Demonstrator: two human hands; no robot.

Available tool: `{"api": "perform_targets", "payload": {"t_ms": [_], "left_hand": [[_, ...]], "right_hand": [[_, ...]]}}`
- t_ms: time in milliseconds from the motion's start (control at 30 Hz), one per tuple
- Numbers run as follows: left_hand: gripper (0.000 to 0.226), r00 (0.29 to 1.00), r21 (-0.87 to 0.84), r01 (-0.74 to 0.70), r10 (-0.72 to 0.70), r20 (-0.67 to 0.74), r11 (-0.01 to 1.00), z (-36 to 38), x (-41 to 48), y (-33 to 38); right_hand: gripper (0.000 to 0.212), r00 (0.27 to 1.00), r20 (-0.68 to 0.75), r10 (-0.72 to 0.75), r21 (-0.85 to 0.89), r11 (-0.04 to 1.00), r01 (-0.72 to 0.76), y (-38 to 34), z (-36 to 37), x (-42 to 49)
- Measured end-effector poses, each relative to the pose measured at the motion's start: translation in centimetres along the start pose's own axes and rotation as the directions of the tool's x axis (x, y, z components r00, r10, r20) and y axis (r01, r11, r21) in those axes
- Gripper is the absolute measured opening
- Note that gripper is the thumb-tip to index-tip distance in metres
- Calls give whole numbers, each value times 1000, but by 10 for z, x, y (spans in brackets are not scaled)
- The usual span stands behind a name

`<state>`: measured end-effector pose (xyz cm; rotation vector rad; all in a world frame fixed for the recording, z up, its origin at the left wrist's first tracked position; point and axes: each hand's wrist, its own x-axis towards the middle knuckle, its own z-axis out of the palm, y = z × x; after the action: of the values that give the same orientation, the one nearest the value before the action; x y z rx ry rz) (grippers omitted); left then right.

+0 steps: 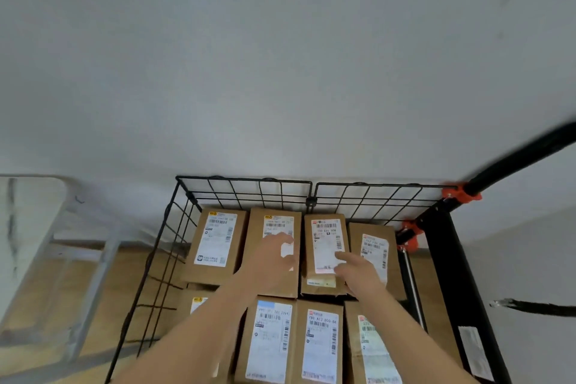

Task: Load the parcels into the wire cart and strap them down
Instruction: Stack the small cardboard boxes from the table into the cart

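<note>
A black wire cart (pixel 249 188) stands against a white wall and holds several brown cardboard parcels with white shipping labels, laid flat in two rows. My left hand (pixel 274 254) rests with straight fingers on the second parcel (pixel 274 221) of the far row. My right hand (pixel 355 268) lies flat on the third parcel (pixel 325 237) beside it, fingers pointing left across its label. Both forearms reach in over the near row (pixel 321 340). No strap lies over the parcels.
A black handle bar (pixel 514 162) with orange clamps (pixel 461 192) rises at the cart's right corner. A black strap end with a metal hook (pixel 505 303) hangs at the right. A pale metal frame (pixel 93 259) stands on the wooden floor to the left.
</note>
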<state>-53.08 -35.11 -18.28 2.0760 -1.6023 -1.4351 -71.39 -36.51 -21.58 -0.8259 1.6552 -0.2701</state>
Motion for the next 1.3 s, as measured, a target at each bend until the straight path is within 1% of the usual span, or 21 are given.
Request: {"api": "perform_targets", "payload": {"t_ms": [67, 200, 367, 567, 700, 900, 967, 1167, 1300], "left_hand": [[42, 999, 23, -24, 25, -35, 999, -18, -26, -9], [45, 988, 61, -81, 89, -130, 995, -59, -89, -33], [43, 945, 112, -157, 182, -272, 981, -109, -169, -78], [42, 874, 130, -185, 223, -431, 974, -159, -261, -141], [42, 841, 104, -150, 183, -510, 983, -184, -317, -195], [41, 776, 52, -72, 89, -624, 996, -219, -388, -269], [41, 752, 41, -51, 65, -656, 998, -230, -404, -286], [42, 664, -40, -2, -29, -747, 999, -265, -446, -343], [42, 629, -82, 45, -92, -772, 996, -291, -457, -385]], "right_hand": [[32, 999, 4, -39, 18, 999, 39, -5, 15, -28], [23, 994, 14, -105, 41, 994, 104, -22, 56, -91], [21, 963, 33, -266, -2, 964, 267, -46, 122, -161], [16, 913, 101, -396, -78, 911, 404, -58, 213, -228], [14, 872, 172, -459, -86, 874, 477, -59, 277, -263], [17, 830, 305, -466, -91, 854, 513, -71, 369, -305], [19, 814, 327, -480, -94, 841, 533, -80, 393, -319], [19, 731, 460, -504, -152, 766, 624, -107, 474, -350], [18, 699, 501, -511, -158, 740, 654, -123, 526, -355]]}}
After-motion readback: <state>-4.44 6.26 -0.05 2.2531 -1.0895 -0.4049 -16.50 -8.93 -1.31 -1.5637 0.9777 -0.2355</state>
